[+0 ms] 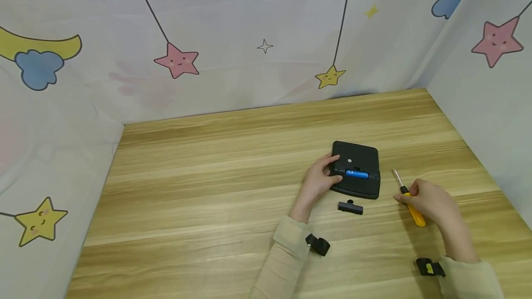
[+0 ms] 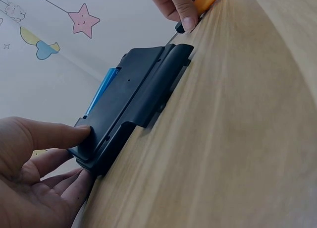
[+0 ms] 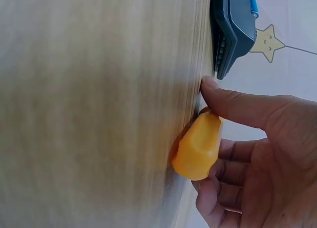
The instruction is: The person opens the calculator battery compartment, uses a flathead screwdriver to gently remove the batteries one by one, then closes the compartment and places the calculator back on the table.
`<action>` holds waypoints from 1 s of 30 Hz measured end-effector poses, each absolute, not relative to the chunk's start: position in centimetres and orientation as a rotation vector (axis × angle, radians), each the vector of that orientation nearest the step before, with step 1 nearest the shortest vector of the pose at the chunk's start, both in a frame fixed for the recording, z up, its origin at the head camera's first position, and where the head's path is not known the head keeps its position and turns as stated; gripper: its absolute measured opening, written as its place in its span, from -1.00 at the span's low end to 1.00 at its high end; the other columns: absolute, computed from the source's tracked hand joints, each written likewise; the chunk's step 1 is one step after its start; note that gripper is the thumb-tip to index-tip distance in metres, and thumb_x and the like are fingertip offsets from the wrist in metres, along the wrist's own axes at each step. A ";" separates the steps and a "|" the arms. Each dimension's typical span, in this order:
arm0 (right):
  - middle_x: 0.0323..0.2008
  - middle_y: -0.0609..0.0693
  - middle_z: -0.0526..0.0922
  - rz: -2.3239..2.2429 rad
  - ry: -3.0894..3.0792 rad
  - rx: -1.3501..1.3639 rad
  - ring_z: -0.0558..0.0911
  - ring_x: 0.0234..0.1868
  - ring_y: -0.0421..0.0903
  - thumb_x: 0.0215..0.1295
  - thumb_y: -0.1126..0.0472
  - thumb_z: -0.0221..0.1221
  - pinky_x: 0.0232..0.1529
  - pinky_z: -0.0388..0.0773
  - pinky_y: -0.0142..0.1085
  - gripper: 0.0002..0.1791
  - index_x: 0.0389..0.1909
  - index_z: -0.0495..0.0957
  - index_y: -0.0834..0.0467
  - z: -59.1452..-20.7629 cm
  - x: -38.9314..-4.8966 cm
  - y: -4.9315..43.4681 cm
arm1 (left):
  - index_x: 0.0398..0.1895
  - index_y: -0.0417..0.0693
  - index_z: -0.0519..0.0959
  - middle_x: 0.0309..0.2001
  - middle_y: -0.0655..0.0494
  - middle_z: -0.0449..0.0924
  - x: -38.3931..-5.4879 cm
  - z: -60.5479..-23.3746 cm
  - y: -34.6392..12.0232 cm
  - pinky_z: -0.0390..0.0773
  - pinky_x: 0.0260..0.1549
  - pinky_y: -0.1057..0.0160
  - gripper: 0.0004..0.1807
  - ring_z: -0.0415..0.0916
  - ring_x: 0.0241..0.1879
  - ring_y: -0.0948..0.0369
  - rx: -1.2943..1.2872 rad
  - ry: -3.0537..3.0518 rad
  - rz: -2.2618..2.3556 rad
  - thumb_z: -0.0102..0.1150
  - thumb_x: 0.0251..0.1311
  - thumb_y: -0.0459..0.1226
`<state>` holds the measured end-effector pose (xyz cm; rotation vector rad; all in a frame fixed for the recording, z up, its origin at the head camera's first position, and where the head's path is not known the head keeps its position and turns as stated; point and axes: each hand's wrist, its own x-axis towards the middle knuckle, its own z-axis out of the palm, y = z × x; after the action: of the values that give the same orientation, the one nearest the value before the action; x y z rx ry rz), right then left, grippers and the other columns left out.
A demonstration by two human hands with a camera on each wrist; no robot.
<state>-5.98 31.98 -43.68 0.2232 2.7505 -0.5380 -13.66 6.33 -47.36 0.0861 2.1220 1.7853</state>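
Note:
A black calculator (image 1: pixel 359 153) lies face down on the table, with a blue battery (image 1: pixel 357 174) in its open compartment. My left hand (image 1: pixel 317 180) grips its left edge. In the left wrist view the thumb (image 2: pixel 74 135) presses on the back of the casing while the other fingers are at its side edge. To the right, my right hand (image 1: pixel 432 200) pinches a screwdriver (image 1: pixel 417 216) with a yellow handle where the handle meets its black collar. The metal shaft points away, toward the back of the table. In the right wrist view the yellow handle (image 3: pixel 198 151) sits between thumb and fingers, close over the wood.
A small dark battery cover (image 1: pixel 350 207) lies just in front of the calculator, between the two forearms. The wooden table (image 1: pixel 187 188) meets a white printed cloth (image 1: pixel 228 82) at the back and both sides. Black straps (image 1: pixel 317 244) circle the wrists.

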 end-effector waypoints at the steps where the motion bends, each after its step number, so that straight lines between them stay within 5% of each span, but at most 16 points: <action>1: -0.60 -0.06 0.33 -0.538 2.749 0.223 0.34 -0.55 -0.10 0.23 -0.22 0.17 -0.56 0.14 -0.33 -0.47 -0.44 0.36 0.20 -43.7 -6.0 32.0 | 0.24 0.03 0.50 0.44 0.09 0.23 -13.6 -47.3 6.3 0.47 0.24 0.24 -0.38 0.33 0.35 0.07 0.088 2.123 1.785 0.26 0.07 -0.53; 30: -0.59 -0.05 0.39 -0.542 2.729 0.211 0.38 -0.55 -0.11 0.21 -0.27 0.16 -0.57 0.18 -0.34 -0.43 -0.42 0.36 0.21 -43.5 -5.9 32.0 | 0.24 0.03 0.50 0.43 0.11 0.25 -13.4 -47.2 6.4 0.46 0.25 0.22 -0.38 0.32 0.36 0.08 0.091 2.120 1.803 0.26 0.06 -0.53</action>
<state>-5.94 32.01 -43.46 0.2114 2.7286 -0.5424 -13.43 6.35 -47.16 0.0910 2.1195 1.8031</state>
